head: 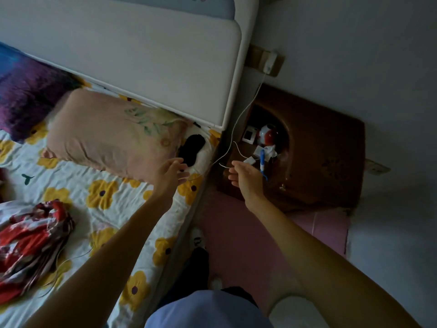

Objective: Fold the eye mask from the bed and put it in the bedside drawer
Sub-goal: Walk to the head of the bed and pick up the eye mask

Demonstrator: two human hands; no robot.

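Note:
A black eye mask lies on the bed's far right corner, between the pink pillow and the mattress edge. My left hand hovers just in front of the mask with fingers spread, holding nothing. My right hand is open too, stretched over the gap between the bed and the brown bedside cabinet. The cabinet's drawer front and its small handle are dimly visible below the top; I cannot tell if it is open.
The cabinet top holds a red and white toy, small boxes, crumpled paper and a blue pen. A white charger cable hangs from a wall socket across the gap. A red patterned cloth lies on the flowered sheet. Pink floor mat below.

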